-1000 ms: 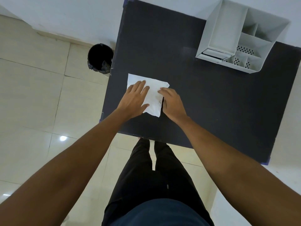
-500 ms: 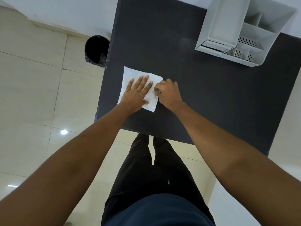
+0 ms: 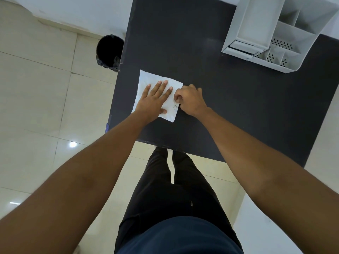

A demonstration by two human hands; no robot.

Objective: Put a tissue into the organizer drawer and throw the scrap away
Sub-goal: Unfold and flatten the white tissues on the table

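Head camera, looking straight down past the person's own arms and dark trousers. A black table (image 3: 229,99) fills the upper right of the view. On it, near its 9 o'clock edge, lies a white tissue (image 3: 146,80), spread flat.

The left hand (image 3: 153,101) rests palm down on the tissue, fingers straight and slightly fanned, gripping nothing; this looks meant to pin the sheet in place. The right hand (image 3: 190,99) sits at the tissue's 3 o'clock edge, fingers curled in and pinched at that edge, probably to tear or peel off a strip. Whether paper is truly caught between the fingertips cannot be told, because the knuckles hide them.

A white organizer (image 3: 271,33) stands at the table's 1 o'clock corner, well apart from the tissue; its far side is cut off by the frame, and whether its drawer is open is hard to make out. A black bin (image 3: 109,50) stands on the floor at 10 o'clock, just beside the table, handy for the scrap.
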